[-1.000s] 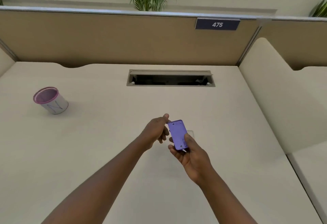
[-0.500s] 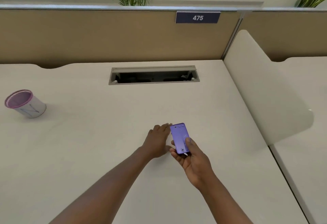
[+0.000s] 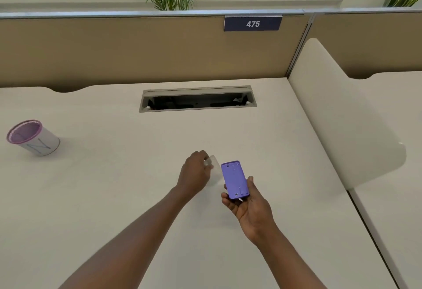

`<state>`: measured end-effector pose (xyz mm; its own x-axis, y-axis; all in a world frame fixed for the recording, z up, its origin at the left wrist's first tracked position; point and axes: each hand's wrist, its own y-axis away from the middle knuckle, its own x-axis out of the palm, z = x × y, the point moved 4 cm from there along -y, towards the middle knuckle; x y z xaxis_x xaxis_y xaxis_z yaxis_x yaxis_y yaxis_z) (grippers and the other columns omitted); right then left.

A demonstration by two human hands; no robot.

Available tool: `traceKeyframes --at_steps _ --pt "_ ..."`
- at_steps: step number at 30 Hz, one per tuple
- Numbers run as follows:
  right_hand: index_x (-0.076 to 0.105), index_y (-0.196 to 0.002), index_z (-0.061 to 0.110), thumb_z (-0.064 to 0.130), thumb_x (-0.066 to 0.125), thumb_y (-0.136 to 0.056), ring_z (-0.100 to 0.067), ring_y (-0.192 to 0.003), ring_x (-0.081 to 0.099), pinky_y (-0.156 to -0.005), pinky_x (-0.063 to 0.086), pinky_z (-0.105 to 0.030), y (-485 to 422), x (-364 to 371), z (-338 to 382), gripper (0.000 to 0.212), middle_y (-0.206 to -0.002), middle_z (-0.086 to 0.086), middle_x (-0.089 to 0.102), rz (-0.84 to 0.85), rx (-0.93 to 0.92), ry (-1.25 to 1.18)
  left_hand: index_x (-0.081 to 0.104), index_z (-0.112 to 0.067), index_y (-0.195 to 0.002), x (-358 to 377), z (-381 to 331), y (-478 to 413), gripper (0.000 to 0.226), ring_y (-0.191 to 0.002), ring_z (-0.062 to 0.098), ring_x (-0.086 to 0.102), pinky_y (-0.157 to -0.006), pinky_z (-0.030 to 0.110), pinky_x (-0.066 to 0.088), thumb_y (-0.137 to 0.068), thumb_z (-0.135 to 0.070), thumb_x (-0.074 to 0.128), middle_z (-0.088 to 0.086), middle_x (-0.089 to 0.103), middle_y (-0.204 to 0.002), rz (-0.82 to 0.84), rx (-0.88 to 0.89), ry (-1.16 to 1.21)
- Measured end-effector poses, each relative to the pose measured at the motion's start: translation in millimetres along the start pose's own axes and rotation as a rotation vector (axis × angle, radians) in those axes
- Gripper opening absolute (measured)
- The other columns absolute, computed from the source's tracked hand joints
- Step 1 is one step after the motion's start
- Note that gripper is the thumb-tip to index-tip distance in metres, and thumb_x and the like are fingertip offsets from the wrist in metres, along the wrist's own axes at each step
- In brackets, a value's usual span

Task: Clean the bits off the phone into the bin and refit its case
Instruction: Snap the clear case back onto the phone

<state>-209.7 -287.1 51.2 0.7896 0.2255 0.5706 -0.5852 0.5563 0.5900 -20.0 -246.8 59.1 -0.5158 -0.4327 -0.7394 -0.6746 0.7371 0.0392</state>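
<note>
one pale desk (image 3: 114, 197), tan partition (image 3: 114, 49)

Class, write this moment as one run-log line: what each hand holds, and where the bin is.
left hand: gripping clear case | right hand: holding purple phone | case: off phone | bin: far left on desk, apart from hands

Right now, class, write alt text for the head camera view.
The right hand holds a purple phone above a pale desk; the left hand grips a clear case. A purple-rimmed bin stands far left.
</note>
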Motion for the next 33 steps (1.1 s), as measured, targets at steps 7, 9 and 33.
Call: traceKeyframes --at_steps 7,9,33 --pt "0.068 -0.120 0.000 0.037 0.054 -0.101 -0.033 -0.081 0.074 -0.069 0.063 -0.040 -3.3 7.4 -5.4 0.043 -0.108 -0.024 0.071 0.007 0.016 0.005 0.053 -0.012 -0.092 -36.3 -64.2 39.6 0.009 -0.069 0.019 0.051 -0.054 0.029 0.044 -0.089 -0.010 0.061 -0.001 0.057 -0.092 -0.228 0.358 -0.029" --pt "0.070 -0.119 0.003 0.037 0.055 -0.100 -0.028 -0.086 0.075 -0.070 0.063 -0.038 -3.5 10.5 -5.2 0.042 -0.108 -0.020 0.073 0.035 0.015 0.009 0.054 -0.009 -0.097 -29.0 -71.7 53.5 0.014 -0.087 0.025 0.059 -0.063 0.031 0.049 -0.085 -0.009 0.061 0.005 0.061 -0.110 -0.127 0.431 -0.085" --pt "0.062 -0.136 0.013 0.050 0.051 -0.099 -0.023 -0.129 0.060 -0.092 0.056 -0.029 10.6 26.2 5.1 0.053 -0.137 -0.011 0.066 0.241 -0.050 0.163 0.052 -0.011 -0.121 -10.3 -58.1 71.2 0.050 -0.151 0.033 0.027 -0.121 0.043 0.028 -0.092 -0.053 0.052 0.021 0.036 -0.158 0.083 0.458 -0.303"
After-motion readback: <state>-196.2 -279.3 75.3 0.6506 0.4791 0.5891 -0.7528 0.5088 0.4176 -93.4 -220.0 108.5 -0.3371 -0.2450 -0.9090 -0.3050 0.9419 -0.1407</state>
